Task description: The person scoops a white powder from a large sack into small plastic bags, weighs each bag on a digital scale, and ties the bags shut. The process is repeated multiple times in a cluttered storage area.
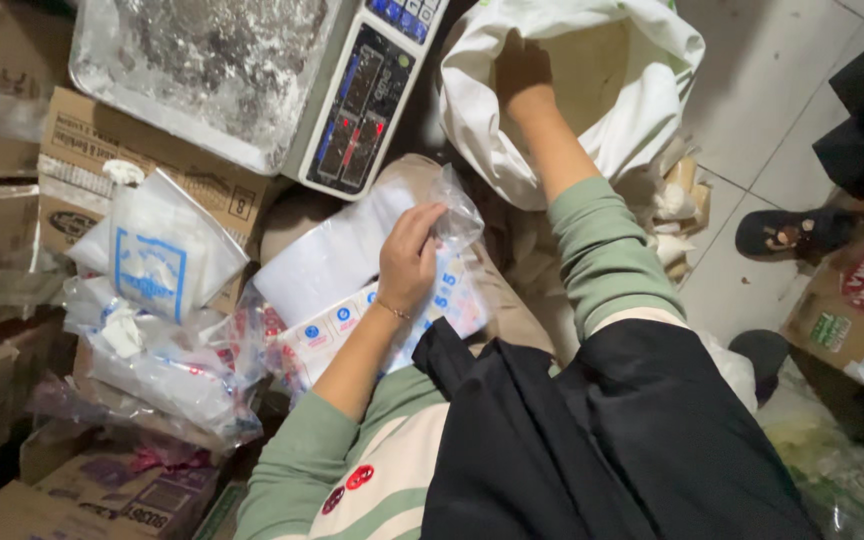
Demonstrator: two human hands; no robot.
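Head view, looking down onto the lap. Landmark: weighing scale (282,70), its steel pan dusted with white powder, keypad panel on its right edge. Left hand (409,262) sits just below the scale's keypad, fingers pinched closed on the top of a small clear plastic bag (457,215), which stands up limp from the grip. Beneath that hand, below the scale, lies a stack of flat plastic bags (347,290) with blue and red print, resting on the lap. Right hand (522,72) is to the right of the scale, reached down inside the open mouth of a large white sack (592,90); it lies in shadow, so whether the fingers are open or closed cannot be told. Below and left of the scale, filled and tied bags of white powder (162,255) are piled on cardboard boxes (102,150). Both sleeves green.
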